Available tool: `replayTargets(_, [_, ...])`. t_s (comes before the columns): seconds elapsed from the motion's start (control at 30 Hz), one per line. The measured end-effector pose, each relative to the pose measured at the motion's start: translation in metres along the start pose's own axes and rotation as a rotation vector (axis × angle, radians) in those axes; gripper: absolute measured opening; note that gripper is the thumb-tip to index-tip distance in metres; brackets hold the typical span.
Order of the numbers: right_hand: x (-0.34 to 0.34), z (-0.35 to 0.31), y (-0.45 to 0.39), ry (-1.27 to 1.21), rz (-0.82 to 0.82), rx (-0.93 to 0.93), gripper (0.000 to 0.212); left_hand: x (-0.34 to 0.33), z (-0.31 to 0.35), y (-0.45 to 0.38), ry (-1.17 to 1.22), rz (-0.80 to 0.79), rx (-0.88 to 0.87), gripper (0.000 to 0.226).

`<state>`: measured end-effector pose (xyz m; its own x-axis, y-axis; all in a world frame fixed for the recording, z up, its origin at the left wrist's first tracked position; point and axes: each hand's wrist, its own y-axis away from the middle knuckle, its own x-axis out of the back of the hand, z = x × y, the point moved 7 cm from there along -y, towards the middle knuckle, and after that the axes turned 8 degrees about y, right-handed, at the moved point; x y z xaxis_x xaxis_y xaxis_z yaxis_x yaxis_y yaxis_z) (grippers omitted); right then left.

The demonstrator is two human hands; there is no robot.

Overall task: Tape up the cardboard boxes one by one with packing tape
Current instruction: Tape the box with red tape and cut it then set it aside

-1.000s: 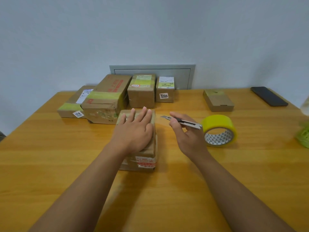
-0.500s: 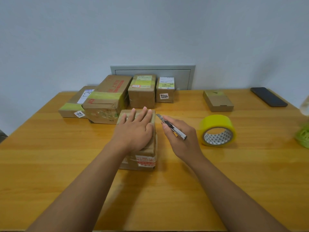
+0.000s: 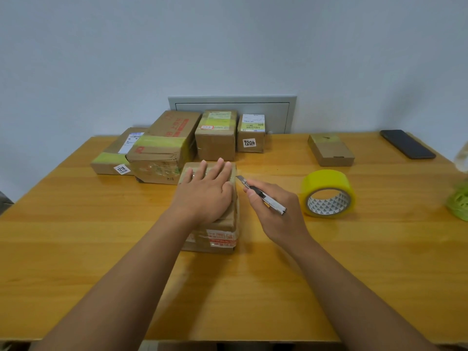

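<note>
A small cardboard box (image 3: 217, 236) with a red and white label on its near face stands in the middle of the wooden table (image 3: 76, 249). My left hand (image 3: 205, 196) lies flat on its top, fingers spread. My right hand (image 3: 276, 211) grips a utility knife (image 3: 260, 195) like a pen, its blade tip right at the box's far right top edge. A roll of yellow packing tape (image 3: 328, 192) lies to the right of my right hand, apart from it.
Several boxes with yellow tape stand at the back left: a flat one (image 3: 114, 158), a large one (image 3: 164, 145), a medium one (image 3: 216, 134) and a small one marked 7204 (image 3: 250, 133). A flat box (image 3: 330, 149), a black phone (image 3: 407, 144) and something green (image 3: 459, 201) lie to the right.
My right hand has swung the knife from pointing sideways near the tape roll to pointing at the box's far right edge, moving left. My left hand stays pressed on the box.
</note>
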<state>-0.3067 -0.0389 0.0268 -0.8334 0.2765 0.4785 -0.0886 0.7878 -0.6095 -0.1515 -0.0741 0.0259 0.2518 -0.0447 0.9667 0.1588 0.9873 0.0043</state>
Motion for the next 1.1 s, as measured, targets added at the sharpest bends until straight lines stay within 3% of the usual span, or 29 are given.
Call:
replayTargets(0.33, [0.018,-0.009,0.011,-0.110,0.008,-0.024,0.022,0.002,0.002,0.002,0.006,-0.006,0.001,0.055])
replayTargets(0.5, [0.038,-0.009,0.021,-0.086,-0.038,0.056,0.015,0.002,0.001,0.002,0.009,-0.004,-0.002,0.055])
replayTargets(0.7, [0.025,0.004,0.059,-0.035,-0.526,-0.067,0.058,0.004,0.002,0.004,0.013,0.003,-0.002,0.054])
replayTargets(0.83, [0.038,0.012,0.071,-0.218,-0.513,-0.301,0.033,0.003,0.003,0.004,0.018,-0.005,-0.006,0.054])
replayTargets(0.97, [0.033,0.009,0.078,0.165,-0.718,-0.167,0.021,0.004,0.001,0.003,0.025,-0.009,-0.003,0.054])
replayTargets(1.1, [0.024,0.005,0.092,0.417,-0.981,-0.096,0.036,0.004,0.002,0.004,0.032,-0.010,-0.004,0.054])
